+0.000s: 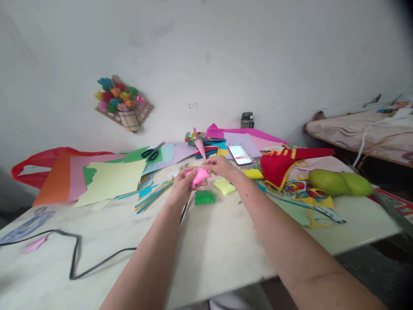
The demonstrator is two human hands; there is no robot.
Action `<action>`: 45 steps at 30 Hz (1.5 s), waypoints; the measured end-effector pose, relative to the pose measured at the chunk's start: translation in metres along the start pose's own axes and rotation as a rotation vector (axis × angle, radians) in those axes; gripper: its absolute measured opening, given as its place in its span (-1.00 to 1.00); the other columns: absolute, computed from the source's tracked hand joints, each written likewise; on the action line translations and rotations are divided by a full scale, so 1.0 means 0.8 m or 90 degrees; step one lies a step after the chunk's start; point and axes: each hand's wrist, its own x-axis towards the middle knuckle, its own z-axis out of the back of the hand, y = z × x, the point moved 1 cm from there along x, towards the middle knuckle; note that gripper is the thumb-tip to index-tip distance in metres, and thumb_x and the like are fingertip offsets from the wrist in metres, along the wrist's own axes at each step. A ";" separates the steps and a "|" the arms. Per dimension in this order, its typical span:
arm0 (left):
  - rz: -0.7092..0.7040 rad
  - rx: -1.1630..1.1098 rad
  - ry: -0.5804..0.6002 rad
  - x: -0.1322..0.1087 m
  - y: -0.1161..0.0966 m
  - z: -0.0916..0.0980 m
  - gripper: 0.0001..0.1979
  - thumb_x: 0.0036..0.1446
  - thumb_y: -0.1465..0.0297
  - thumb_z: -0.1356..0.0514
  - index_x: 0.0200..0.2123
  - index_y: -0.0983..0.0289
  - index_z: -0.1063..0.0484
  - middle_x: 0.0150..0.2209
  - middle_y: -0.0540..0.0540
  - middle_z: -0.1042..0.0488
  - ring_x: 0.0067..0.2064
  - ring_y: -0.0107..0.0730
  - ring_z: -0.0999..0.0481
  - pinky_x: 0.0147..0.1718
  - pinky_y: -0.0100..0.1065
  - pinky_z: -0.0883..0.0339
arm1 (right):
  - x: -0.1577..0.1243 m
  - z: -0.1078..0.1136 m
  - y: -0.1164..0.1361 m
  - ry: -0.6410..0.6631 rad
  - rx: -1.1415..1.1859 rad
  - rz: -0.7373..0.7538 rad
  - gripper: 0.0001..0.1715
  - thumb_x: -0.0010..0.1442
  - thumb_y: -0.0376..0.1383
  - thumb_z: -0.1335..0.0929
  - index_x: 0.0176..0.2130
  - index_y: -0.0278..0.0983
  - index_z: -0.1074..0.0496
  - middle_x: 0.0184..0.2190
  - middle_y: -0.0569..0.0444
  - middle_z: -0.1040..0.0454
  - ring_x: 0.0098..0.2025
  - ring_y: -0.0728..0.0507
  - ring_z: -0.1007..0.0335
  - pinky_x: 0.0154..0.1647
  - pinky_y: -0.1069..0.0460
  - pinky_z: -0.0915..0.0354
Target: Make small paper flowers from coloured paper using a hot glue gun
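Observation:
Both my hands meet over the middle of the white table (209, 249). My left hand (182, 185) is closed around a small pink paper piece (200, 175), held a little above the tabletop. My right hand (222, 165) pinches the upper right end of that same pink piece with its fingertips. Just below the hands lie a small green folded piece (204, 197) and a pale yellow one (225, 186). A bundle of thin coloured sticks (153, 196) lies to the left of my left hand.
Coloured paper sheets (106, 178) spread at the left, scissors (152, 151) behind them. A phone (240, 155), red cloth (280, 165) and two green fruits (340, 183) lie at the right. A black cable (75, 256) crosses the near left. A paper-flower plaque (122, 103) hangs on the wall.

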 end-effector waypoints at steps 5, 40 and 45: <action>0.007 -0.023 0.010 0.001 0.002 0.001 -0.70 -0.11 0.31 -0.24 -0.30 0.30 -0.28 -0.52 0.08 -0.47 -0.58 -0.30 -0.49 -0.81 -0.55 -0.19 | 0.000 0.001 -0.002 0.015 0.025 -0.014 -0.70 -0.13 -0.19 -0.37 -0.42 -0.38 -0.45 -0.70 0.21 -0.23 -0.70 0.12 0.05 -0.70 0.14 0.13; -0.050 0.087 -0.094 0.002 0.003 0.009 -0.48 -0.06 0.18 -0.18 -0.04 0.28 -0.19 -0.23 0.25 -0.48 -0.44 -0.37 -0.51 -0.62 -0.50 -0.25 | -0.009 0.082 -0.043 -0.473 -0.589 -0.282 -0.66 0.11 -0.21 -0.20 -0.25 -0.33 -0.45 -0.34 -0.18 -0.46 -0.26 -0.21 -0.36 -0.32 -0.02 -0.18; -0.108 0.175 -0.128 0.004 0.000 0.005 -0.52 -0.07 0.16 -0.16 -0.12 0.32 -0.29 -0.35 0.19 -0.50 -0.53 -0.46 -0.44 -0.70 -0.53 -0.11 | 0.003 0.049 -0.014 -0.340 -0.293 -0.201 -0.68 0.13 -0.22 -0.18 -0.34 -0.33 -0.44 -0.41 -0.07 -0.43 -0.41 -0.09 -0.34 -0.45 0.07 -0.18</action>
